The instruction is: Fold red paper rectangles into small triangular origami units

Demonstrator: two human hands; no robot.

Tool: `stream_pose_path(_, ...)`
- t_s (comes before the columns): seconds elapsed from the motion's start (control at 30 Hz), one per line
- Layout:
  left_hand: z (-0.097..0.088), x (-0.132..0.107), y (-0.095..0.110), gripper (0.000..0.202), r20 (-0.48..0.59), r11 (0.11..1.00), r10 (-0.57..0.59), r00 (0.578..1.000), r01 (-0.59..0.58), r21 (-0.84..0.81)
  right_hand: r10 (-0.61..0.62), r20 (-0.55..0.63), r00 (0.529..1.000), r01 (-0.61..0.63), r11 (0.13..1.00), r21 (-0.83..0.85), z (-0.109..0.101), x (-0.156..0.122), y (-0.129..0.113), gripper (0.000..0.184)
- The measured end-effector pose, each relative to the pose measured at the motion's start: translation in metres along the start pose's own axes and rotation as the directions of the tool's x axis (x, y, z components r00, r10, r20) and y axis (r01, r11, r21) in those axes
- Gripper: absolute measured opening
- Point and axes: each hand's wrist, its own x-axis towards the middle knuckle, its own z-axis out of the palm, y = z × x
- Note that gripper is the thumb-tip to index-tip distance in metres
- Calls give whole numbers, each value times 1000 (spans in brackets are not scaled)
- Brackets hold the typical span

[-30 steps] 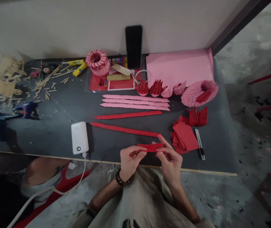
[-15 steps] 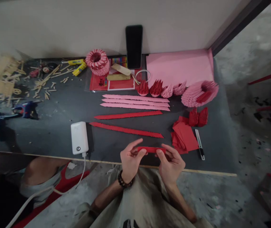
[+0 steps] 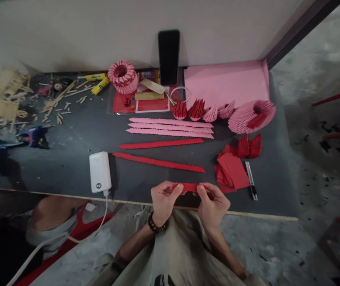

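Observation:
A small folded strip of red paper [image 3: 190, 187] is stretched between my hands above the table's front edge. My left hand [image 3: 164, 200] pinches its left end, thumb on top, a beaded bracelet at the wrist. At the other end, my right hand [image 3: 213, 202] pinches it the same way. Just right of it lies a pile of red paper pieces [image 3: 232, 171], with a box cutter [image 3: 251, 180] alongside. Beyond my hands stretch two long red folded strips [image 3: 159, 162] and several pink strips [image 3: 170, 130].
Folded-paper pieces [image 3: 252, 117] and a pink sheet [image 3: 226, 83] lie back right. A phone [image 3: 169, 57] leans on the wall near a ring-shaped paper piece [image 3: 122, 77]. Left are a power bank [image 3: 100, 172] with cable, glue gun [image 3: 34, 137] and wooden sticks [image 3: 59, 99]. Another person's leg [image 3: 52, 212] shows lower left.
My raised left index finger has curled down onto the red paper, and my right fingers have closed in too. Both hands keep their grip on its ends.

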Motion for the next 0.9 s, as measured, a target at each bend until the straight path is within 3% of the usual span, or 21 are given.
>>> stream_pose_path(0.2, 2, 1, 0, 24, -2, 1000, -4, 1000, 4, 26, 19, -11, 1000, -19, 1000, 14, 0, 3, 1, 17)
stream_pose_path(0.9, 2, 3, -5, 14, -23, 998, 18, 1000, -17, 53, 11, 17, 1000, -11, 1000, -11, -2, 5, -1, 20)
